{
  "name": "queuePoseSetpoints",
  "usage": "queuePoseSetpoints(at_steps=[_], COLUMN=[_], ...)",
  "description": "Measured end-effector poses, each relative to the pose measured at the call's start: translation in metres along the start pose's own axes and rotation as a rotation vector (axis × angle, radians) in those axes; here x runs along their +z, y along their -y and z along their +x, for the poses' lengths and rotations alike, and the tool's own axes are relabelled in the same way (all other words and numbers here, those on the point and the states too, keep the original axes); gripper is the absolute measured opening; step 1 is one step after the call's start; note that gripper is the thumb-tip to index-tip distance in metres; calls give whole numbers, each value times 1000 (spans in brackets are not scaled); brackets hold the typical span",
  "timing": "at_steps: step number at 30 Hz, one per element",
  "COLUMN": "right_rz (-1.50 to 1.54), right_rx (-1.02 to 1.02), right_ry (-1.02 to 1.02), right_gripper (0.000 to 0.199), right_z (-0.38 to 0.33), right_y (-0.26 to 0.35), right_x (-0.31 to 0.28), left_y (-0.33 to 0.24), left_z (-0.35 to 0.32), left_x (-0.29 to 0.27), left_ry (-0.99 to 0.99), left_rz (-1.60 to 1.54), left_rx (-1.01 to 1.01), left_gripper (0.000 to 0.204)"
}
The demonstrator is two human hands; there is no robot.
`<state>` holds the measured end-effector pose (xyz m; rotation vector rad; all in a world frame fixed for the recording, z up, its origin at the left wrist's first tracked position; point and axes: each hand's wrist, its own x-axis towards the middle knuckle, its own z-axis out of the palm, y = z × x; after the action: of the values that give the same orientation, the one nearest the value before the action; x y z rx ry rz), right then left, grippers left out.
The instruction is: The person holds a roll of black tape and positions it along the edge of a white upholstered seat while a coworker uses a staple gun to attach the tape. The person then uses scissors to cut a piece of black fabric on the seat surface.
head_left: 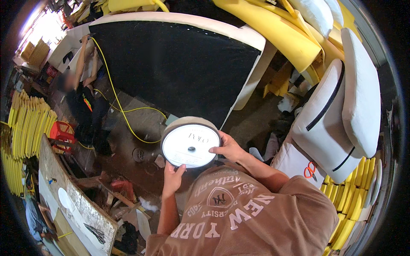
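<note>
A large round spool (188, 150) with a white label disc, a dark rim and a small centre hole is held in front of my chest. Greyish-beige material shows wound around its side. My left hand (172, 179) grips its lower edge, the thumb on the white face. From the right, my right hand (229, 147) clasps the rim, its thumb also on the face and the other fingers partly hidden behind. Beyond the spool stands a big upholstered piece with a black fabric underside (175, 64) and pale edges.
At the left a co-worker (83, 98) reaches up to that piece's corner, where a yellow hose (121, 111) hangs. White cushions (324, 111) and orange-handled scissors (310, 171) are at right. A worktable (77, 192) with black shears (95, 233) stands lower left, near a red stool (62, 133).
</note>
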<state>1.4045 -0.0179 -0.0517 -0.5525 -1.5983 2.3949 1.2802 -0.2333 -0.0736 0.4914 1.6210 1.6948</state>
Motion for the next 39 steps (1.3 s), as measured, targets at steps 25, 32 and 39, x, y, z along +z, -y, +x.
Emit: queuePoseSetpoints(at_steps=[25,32,39], right_rz=[-36,-459,-1023], right_rx=[44,-28,-83], right_ry=[258,137,652], right_gripper=[58,55,56], right_z=[-7,12,20], right_y=[-5,15,46], right_x=[-23,-75,-81], left_y=[-21,-72,-95], left_z=[-63,-53,-42], left_x=[-13,-36,-51], left_ry=[-206,-374,-192], left_rz=[112,391,369], left_rx=[-18,10,15], left_gripper=[58,49,44])
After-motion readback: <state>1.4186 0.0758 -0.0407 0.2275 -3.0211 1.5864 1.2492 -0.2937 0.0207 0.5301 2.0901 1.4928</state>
